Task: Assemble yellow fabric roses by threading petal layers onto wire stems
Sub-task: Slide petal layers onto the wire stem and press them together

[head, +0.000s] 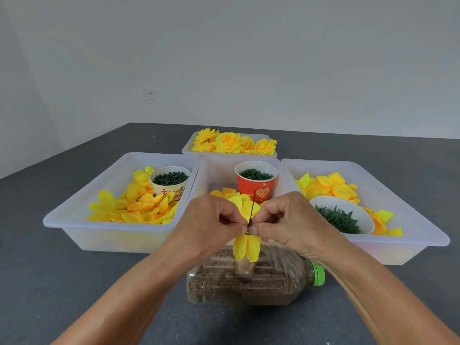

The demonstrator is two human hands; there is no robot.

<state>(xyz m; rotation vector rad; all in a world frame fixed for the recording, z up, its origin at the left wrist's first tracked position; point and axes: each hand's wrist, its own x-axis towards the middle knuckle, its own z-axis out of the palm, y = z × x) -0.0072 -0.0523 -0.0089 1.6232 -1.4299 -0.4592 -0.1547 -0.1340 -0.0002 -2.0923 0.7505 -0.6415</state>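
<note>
Above the bottle (pixel 249 282), both hands' (pixel 206 220) pinching grip on wire stem (pixel 252 207).

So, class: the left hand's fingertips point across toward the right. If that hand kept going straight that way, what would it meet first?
The wire stem, which the left hand already pinches, and just past it the right hand fingertips. The two hands look almost touching, though depth is unclear.
</note>
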